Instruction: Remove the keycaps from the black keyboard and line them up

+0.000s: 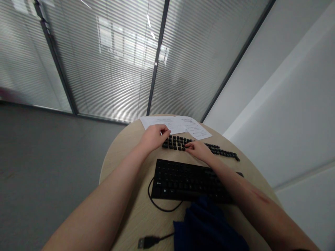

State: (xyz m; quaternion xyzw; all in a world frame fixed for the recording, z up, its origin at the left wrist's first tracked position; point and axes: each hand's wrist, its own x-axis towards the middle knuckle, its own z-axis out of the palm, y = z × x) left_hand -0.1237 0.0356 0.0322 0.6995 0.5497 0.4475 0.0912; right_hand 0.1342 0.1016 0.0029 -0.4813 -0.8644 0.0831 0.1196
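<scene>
Loose black keycaps (175,147) lie in rows on the round table, beyond a black keyboard (183,177). My left hand (154,136) is at the left end of the rows, its thumb and fingers curled together. Whatever it may hold is hidden. Among the middle rows, my right hand (200,150) pinches at a keycap with thumb and forefinger; the fingers partly cover it. My right forearm crosses over the right part of the keyboard. The keyboard is too dark to make out most of its surface.
Printed sheets of paper (197,129) lie at the table's far edge. A black cable (164,210) loops beside the keyboard, and a USB plug (148,242) lies near me. Dark blue cloth (206,226) covers the near side. Glass panels with blinds (117,69) stand behind the wooden table (115,160).
</scene>
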